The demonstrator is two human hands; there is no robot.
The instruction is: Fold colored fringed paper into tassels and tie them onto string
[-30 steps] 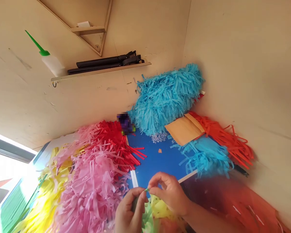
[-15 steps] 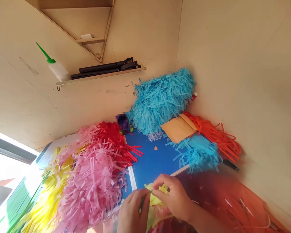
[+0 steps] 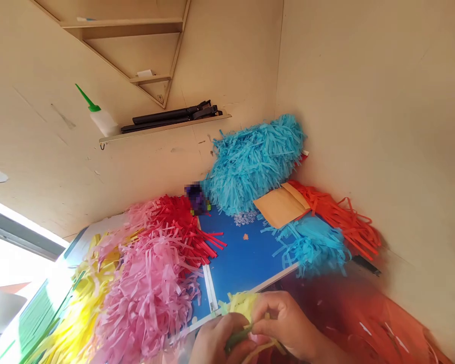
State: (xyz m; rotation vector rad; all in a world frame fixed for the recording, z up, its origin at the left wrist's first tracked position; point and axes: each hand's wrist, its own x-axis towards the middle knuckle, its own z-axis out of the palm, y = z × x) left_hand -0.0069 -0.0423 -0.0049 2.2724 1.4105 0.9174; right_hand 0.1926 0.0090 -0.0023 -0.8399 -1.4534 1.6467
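At the bottom edge, my left hand [image 3: 222,341] and my right hand [image 3: 288,328] are pinched together on a small bundle of yellow-green paper strips [image 3: 240,306]. Both hands are closed on it, fingers meeting over a green part between them. The bundle sits just in front of the near edge of a blue cutting mat [image 3: 246,253]. Left of my hands lies a heap of pink paper fringe [image 3: 147,293], touching red fringe [image 3: 182,227] behind it.
Blue fringe piles [image 3: 254,162] and orange strips [image 3: 337,217] fill the far right corner, with a tan envelope [image 3: 282,205] between. Yellow fringe [image 3: 79,303] lies far left. A wall shelf holds a glue bottle [image 3: 100,116] and a black folded tool [image 3: 174,115]. Red cloth [image 3: 364,323] is at right.
My hands have dropped lower and nearer to me with the yellow-green bundle. The view has tipped slightly, so the shelf and piles sit a little lower in the picture.
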